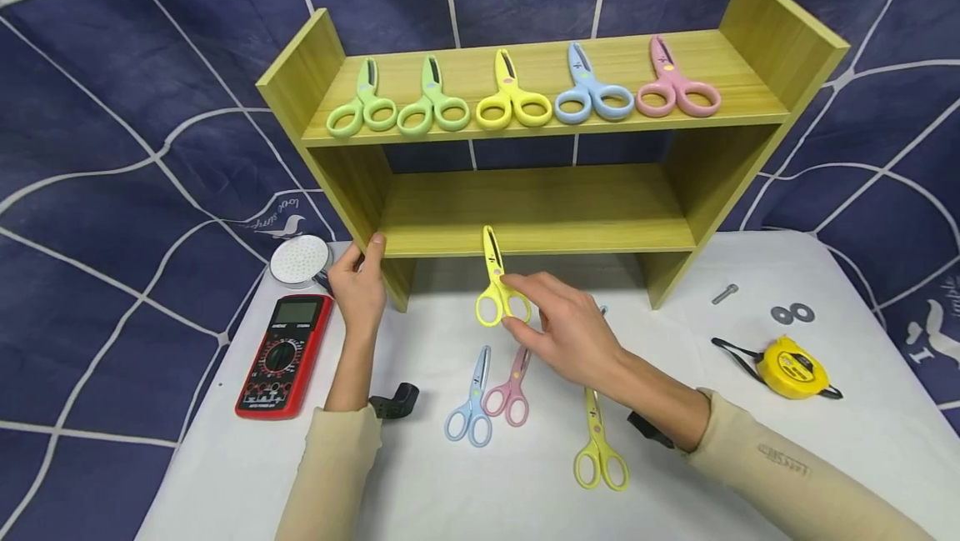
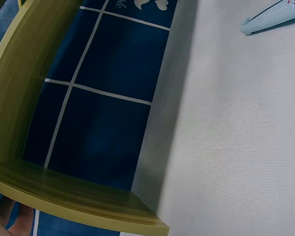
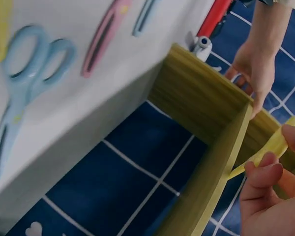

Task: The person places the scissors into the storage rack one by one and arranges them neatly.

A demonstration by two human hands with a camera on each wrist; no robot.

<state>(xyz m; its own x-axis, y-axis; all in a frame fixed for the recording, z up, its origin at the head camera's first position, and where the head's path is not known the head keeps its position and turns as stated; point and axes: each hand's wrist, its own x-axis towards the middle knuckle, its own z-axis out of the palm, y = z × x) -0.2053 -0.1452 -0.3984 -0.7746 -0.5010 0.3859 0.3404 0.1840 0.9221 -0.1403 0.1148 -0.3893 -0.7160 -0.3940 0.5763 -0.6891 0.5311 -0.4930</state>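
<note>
My right hand (image 1: 566, 324) pinches yellow scissors (image 1: 493, 271) by the handle, blades pointing away, tip overlapping the front edge of the lower shelf board. In the right wrist view, thumb and fingers hold these scissors (image 3: 273, 147) near the board. My left hand (image 1: 360, 287) grips the left side panel of the wooden shelf (image 1: 540, 199), thumb on the panel's front edge; the right wrist view shows this hand (image 3: 258, 69) at the panel too. Along the upper board lie green scissors (image 1: 431, 95), more green ones, and yellow, blue and pink scissors (image 1: 667, 78).
On the white table lie blue scissors (image 1: 477, 391), pink scissors (image 1: 516, 383) and yellow scissors (image 1: 596, 437); other blue scissors (image 3: 22, 93) are partly hidden by my right hand. Left: a red multimeter (image 1: 285, 358) and shower head (image 1: 300, 260). Right: a tape measure (image 1: 793, 368), bolt (image 1: 725, 294) and washers (image 1: 802, 313).
</note>
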